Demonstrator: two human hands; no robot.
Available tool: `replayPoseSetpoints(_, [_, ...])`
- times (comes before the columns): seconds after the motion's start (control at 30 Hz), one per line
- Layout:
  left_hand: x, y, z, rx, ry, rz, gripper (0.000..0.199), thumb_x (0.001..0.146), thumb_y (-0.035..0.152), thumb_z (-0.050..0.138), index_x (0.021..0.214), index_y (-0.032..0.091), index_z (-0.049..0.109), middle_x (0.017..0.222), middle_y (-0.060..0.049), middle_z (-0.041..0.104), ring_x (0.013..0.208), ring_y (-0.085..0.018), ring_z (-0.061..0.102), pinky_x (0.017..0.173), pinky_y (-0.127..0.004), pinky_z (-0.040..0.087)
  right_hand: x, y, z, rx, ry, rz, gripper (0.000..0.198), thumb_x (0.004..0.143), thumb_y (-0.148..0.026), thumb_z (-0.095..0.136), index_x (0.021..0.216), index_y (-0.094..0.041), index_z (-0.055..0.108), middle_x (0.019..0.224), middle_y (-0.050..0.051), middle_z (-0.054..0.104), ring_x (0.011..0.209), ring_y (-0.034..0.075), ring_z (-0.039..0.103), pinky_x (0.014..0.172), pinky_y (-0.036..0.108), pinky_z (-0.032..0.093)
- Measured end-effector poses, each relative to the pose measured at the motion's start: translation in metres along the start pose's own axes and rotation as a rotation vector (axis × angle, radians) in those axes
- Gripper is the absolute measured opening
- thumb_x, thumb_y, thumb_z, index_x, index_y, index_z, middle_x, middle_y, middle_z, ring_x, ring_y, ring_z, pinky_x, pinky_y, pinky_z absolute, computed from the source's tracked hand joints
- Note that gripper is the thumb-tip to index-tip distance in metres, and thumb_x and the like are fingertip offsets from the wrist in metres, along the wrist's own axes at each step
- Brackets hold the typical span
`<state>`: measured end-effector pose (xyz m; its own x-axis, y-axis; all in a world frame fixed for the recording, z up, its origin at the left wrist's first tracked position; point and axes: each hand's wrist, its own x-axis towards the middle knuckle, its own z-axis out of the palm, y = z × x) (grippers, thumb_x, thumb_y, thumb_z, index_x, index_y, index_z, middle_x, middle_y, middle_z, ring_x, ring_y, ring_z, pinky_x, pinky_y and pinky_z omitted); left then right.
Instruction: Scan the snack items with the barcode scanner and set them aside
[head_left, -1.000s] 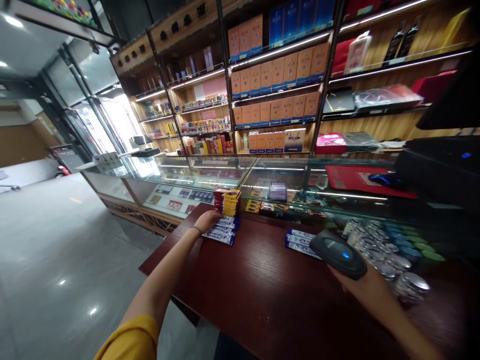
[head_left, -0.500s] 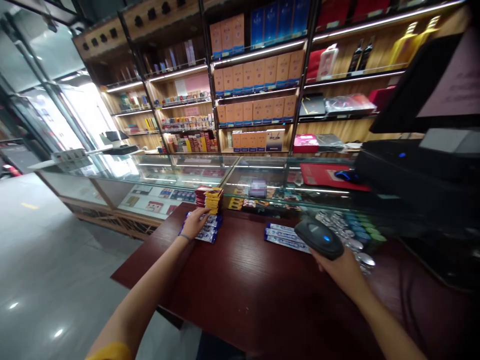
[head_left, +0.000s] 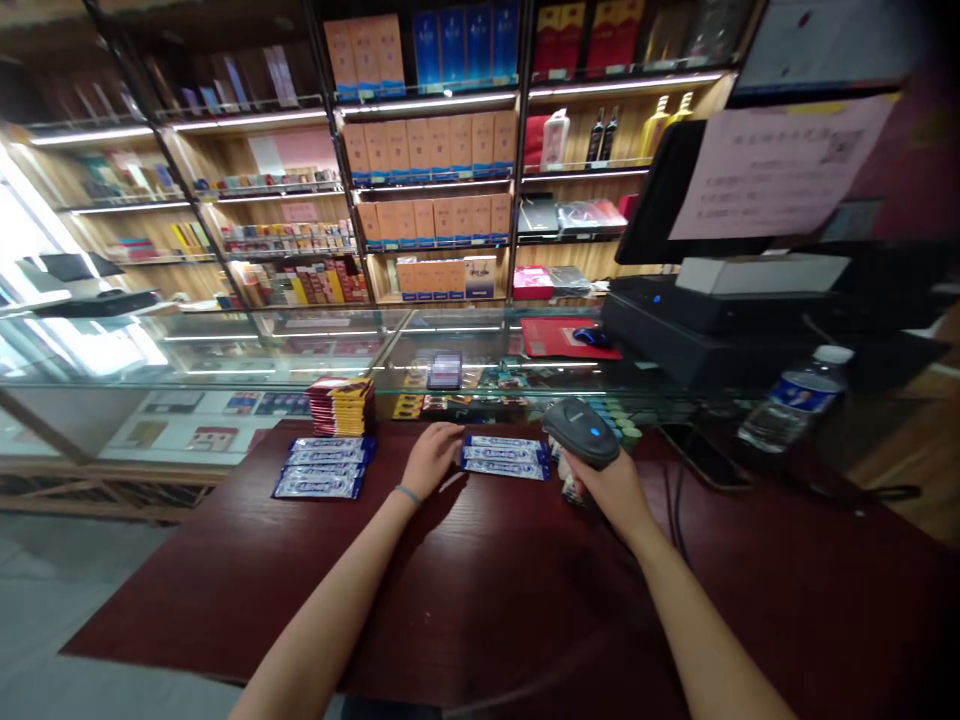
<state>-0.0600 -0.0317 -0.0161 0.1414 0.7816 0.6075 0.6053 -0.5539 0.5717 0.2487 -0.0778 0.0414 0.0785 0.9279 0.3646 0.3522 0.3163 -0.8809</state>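
Note:
My right hand [head_left: 611, 490] is wrapped round the handle of a black barcode scanner [head_left: 579, 432] with a blue light on top. The scanner's head hangs close to the right end of several blue-and-white packets [head_left: 506, 457] lying side by side. My left hand [head_left: 433, 462], wearing a thin band at the wrist, is at the left end of these packets, fingers and thumb apart with nothing held. I cannot tell whether its fingertips touch them. Farther left lies another group of blue-and-white packets [head_left: 321, 468], with a stack of red and yellow packets [head_left: 341, 407] behind it.
The dark red table [head_left: 420, 600] meets a glass display counter [head_left: 300, 345]. To the right are a phone [head_left: 705, 455], a water bottle [head_left: 795, 400], a cable and a black monitor [head_left: 664, 200]. Small silver and green items are partly hidden behind the scanner. Stocked shelves [head_left: 431, 185] line the wall.
My left hand has left the left-hand packets and moved right to the other group. The view has turned right. The scanner is still in my right hand.

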Motion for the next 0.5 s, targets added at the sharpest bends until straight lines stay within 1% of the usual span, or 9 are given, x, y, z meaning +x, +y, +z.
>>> replayPoseSetpoints(0.13, [0.007,0.011,0.043,-0.037,-0.073,0.041,0.028,0.095,0.024,0.058,0.120,0.023,0.069,0.120,-0.010,0.066,0.115,-0.023,0.061,0.104,-0.041,0.050,0.002,-0.004,-0.009,0.047,0.012,0.065,0.036,0.078,-0.055,0.072,0.090,-0.022,0.063,0.055,0.000,0.063,0.045,0.019,0.056,0.050,0.034,0.049])
replayPoseSetpoints(0.23, [0.009,0.013,0.064,0.018,-0.117,0.072,0.027,0.093,0.024,0.062,0.118,0.024,0.070,0.119,-0.010,0.067,0.115,-0.025,0.061,0.103,-0.044,0.050,0.002,-0.008,-0.013,0.046,0.006,0.071,0.034,0.080,-0.053,0.071,0.094,-0.022,0.064,0.056,0.000,0.064,0.044,0.019,0.055,0.050,0.034,0.050])
replayPoseSetpoints(0.33, [0.008,0.013,0.076,0.113,-0.162,0.093,0.028,0.090,0.025,0.066,0.117,0.024,0.072,0.116,-0.010,0.068,0.110,-0.027,0.061,0.098,-0.045,0.051,0.002,-0.008,-0.014,0.054,0.000,0.065,0.032,0.081,-0.053,0.070,0.091,-0.022,0.065,0.059,0.002,0.066,0.044,0.019,0.055,0.050,0.034,0.050])
replayPoseSetpoints(0.43, [0.006,0.012,0.079,0.210,-0.191,0.103,0.027,0.089,0.028,0.069,0.115,0.025,0.073,0.115,-0.010,0.069,0.109,-0.028,0.060,0.097,-0.046,0.049,0.002,-0.005,-0.012,0.056,0.007,0.062,0.032,0.080,-0.054,0.070,0.083,-0.022,0.065,0.063,0.005,0.069,0.046,0.018,0.055,0.051,0.034,0.051])
replayPoseSetpoints(0.5, [0.004,0.013,0.078,0.250,-0.199,0.112,0.025,0.090,0.030,0.068,0.114,0.024,0.074,0.114,-0.010,0.070,0.109,-0.028,0.059,0.096,-0.047,0.049,0.002,-0.003,-0.011,0.059,0.018,0.065,0.033,0.079,-0.054,0.071,0.082,-0.022,0.065,0.064,0.005,0.069,0.046,0.018,0.055,0.051,0.035,0.051])
